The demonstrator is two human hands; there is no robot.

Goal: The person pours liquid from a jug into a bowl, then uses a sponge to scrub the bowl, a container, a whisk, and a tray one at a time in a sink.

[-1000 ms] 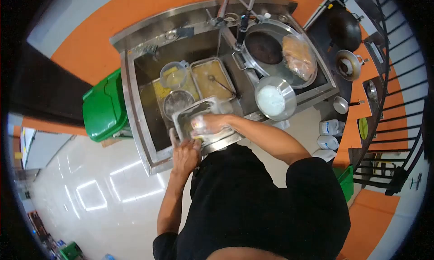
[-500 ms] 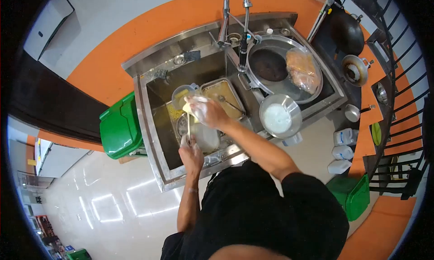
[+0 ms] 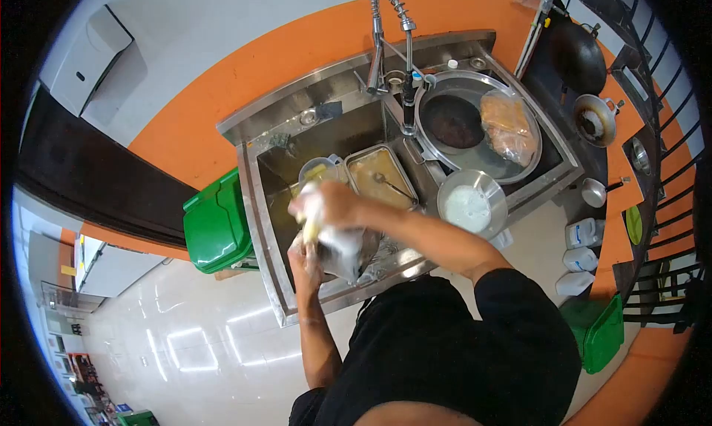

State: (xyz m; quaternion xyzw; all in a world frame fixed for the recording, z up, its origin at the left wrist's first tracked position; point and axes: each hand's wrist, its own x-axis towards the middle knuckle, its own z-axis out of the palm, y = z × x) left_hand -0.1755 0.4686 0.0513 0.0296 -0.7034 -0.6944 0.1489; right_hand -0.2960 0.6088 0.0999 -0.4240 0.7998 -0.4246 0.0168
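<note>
Over the sink (image 3: 285,266), my right hand (image 3: 332,206) is closed on a yellow sponge (image 3: 311,231), lathered with white foam and smeared by motion. Just below it, my left hand (image 3: 302,263) grips a thin, pale utensil whose kind I cannot make out, mostly hidden by sponge and foam. The sponge presses against it near my left fingers. Beyond my hands in the sink are a clear round container (image 3: 319,168) with yellowish pieces and a rectangular metal pan (image 3: 382,170) of cloudy liquid with a ladle (image 3: 389,185) in it.
Right of the sink stand a large basin (image 3: 475,172) holding a bagged orange item (image 3: 510,126) and a metal bowl of suds (image 3: 469,207). A spring-hose faucet (image 3: 409,92) rises behind. Green bins (image 3: 219,226) flank the counter; white jugs (image 3: 580,259) stand at right.
My right hand and the sponge have come down toward my left hand, along the pale utensil. The whole view has shifted slightly, so the sink sits a little further right and lower.
</note>
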